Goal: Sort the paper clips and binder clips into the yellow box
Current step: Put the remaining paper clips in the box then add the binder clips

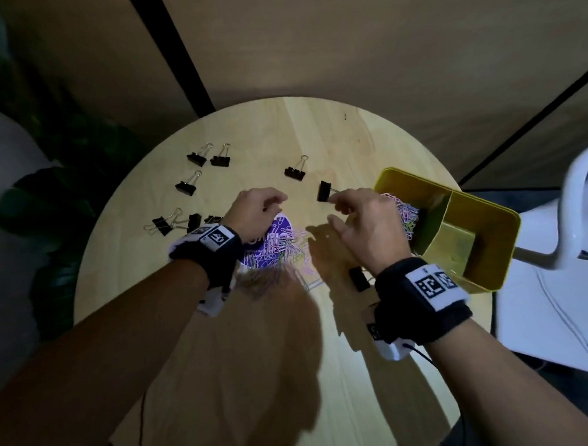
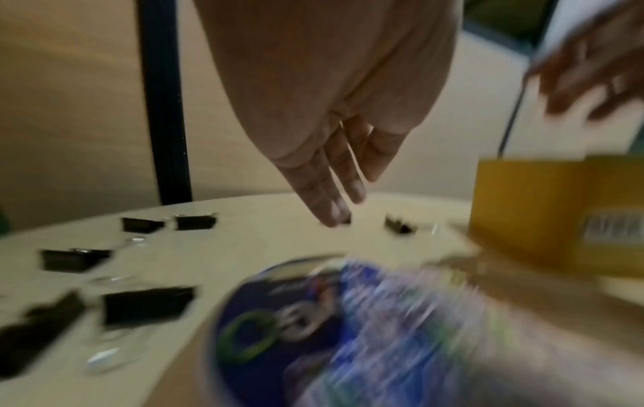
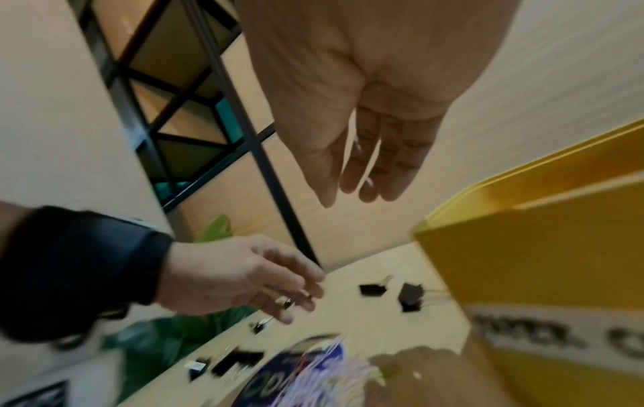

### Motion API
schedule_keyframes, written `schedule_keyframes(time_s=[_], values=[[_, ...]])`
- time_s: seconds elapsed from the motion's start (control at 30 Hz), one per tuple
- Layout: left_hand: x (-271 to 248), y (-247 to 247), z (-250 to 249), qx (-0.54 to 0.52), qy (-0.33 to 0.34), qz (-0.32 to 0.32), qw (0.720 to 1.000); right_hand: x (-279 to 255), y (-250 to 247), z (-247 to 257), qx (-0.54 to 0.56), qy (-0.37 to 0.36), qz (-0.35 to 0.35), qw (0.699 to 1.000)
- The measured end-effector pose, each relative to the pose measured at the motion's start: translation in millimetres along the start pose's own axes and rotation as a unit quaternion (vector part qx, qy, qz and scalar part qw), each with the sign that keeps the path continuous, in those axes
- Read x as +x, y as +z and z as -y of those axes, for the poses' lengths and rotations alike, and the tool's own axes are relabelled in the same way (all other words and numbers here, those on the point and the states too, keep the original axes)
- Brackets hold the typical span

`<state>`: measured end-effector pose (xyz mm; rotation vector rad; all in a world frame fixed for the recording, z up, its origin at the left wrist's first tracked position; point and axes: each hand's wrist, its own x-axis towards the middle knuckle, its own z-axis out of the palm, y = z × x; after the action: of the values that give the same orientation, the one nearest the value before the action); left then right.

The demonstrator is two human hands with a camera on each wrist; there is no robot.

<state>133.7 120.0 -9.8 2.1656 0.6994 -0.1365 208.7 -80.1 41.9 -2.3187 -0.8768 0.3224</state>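
Observation:
The yellow box stands at the table's right side, with coloured paper clips in its near-left compartment. More paper clips are heaped on a purple round lid at the table's centre. My left hand hovers over the lid's far edge, fingers relaxed and holding nothing I can make out. My right hand hangs between the lid and the box, fingers loose. A black binder clip lies just beyond its fingertips. Several other binder clips lie scattered at the left and back.
One binder clip lies under my right wrist near the box's front corner. A white moulded chair stands right of the round table. A dark leafy plant is off the left edge.

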Motion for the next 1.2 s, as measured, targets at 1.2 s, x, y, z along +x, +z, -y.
schedule_keyframes(time_s=[1.2], values=[[-78.5,44.2,60.2,-0.066,-0.038,-0.132,0.988,-18.9,111.3,-8.3,-0.054,0.106,0.199,0.973]])
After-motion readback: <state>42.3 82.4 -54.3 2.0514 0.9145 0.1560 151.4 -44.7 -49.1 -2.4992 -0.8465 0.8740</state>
